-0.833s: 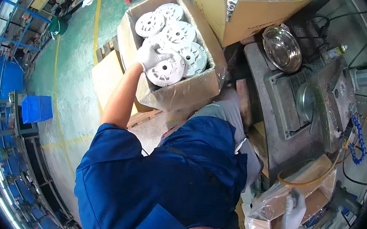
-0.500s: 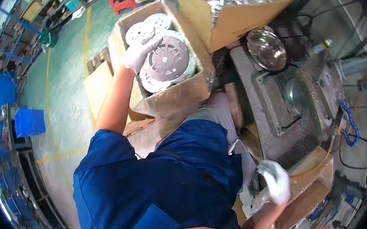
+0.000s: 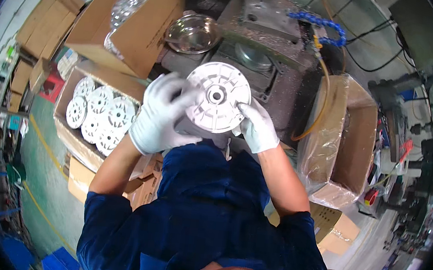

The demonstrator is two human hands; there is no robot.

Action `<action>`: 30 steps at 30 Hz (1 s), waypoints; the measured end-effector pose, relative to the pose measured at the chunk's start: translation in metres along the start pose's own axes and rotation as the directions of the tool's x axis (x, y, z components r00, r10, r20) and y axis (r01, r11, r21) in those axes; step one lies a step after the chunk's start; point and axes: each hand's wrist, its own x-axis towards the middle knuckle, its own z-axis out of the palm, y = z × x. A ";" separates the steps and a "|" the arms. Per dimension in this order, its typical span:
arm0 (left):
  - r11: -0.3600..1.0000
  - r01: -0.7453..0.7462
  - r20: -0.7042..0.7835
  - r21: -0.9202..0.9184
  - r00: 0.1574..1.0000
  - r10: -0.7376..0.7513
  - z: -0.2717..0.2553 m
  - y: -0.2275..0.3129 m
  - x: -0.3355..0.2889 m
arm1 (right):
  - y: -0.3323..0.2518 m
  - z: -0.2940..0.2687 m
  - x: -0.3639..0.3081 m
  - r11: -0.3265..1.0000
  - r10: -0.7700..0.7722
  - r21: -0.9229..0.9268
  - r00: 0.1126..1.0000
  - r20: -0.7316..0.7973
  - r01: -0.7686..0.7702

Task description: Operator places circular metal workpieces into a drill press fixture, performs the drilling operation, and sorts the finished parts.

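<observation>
A round, pale metal disc (image 3: 215,115) with ribs and a hub with a hole in the middle is held up in front of my body. My gloved right hand (image 3: 260,128) grips its right edge, thumb on the near face and fingers behind. At the disc's left side my gloved left hand (image 3: 162,112) has its fingers spread. Its fingertips are blurred beside the rim, and whether they touch it is unclear. Several similar discs (image 3: 100,99) lie in a plastic-lined cardboard box (image 3: 75,147) to the left.
Beyond the disc stands a machine bed (image 3: 289,95) holding a round metal piece (image 3: 252,57). A shiny metal bowl (image 3: 193,33) sits at its left, near a tall carton (image 3: 150,33) of shiny parts. Another plastic-wrapped box (image 3: 323,146) stands right, below a blue segmented hose (image 3: 321,20).
My view has swung right. My left hand has come away from the box of discs, and a disc is now before me. My right hand has risen from the lower right and grips it.
</observation>
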 end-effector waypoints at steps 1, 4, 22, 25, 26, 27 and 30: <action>0.975 0.098 -0.047 -0.200 0.993 -0.110 0.002 -0.002 0.002 | -0.004 -0.002 -0.001 0.998 -0.052 -0.047 0.998 -0.034 0.050; 0.557 0.550 0.075 -0.622 0.750 -0.657 0.033 0.000 0.021 | -0.006 -0.003 0.002 0.988 -0.135 -0.093 0.984 -0.119 0.124; 0.749 0.560 -0.071 -0.353 0.783 -0.618 0.081 -0.100 0.274 | 0.057 -0.100 -0.082 0.912 0.106 -0.369 0.972 -0.211 -0.180; 0.761 0.580 -0.056 -0.290 0.784 -0.618 0.093 -0.104 0.294 | 0.079 -0.120 -0.104 0.888 0.117 -0.376 0.921 -0.370 -0.264; 0.763 0.576 -0.065 -0.293 0.784 -0.617 0.095 -0.105 0.298 | 0.085 -0.125 -0.111 0.904 0.093 -0.368 0.940 -0.329 -0.218; 0.764 0.602 -0.013 -0.232 0.783 -0.622 0.095 -0.107 0.301 | 0.089 -0.129 -0.116 0.893 0.098 -0.381 0.930 -0.355 -0.239; 0.763 0.633 0.107 -0.134 0.775 -0.623 0.094 -0.109 0.306 | 0.097 -0.138 -0.122 0.883 0.111 -0.385 0.916 -0.385 -0.269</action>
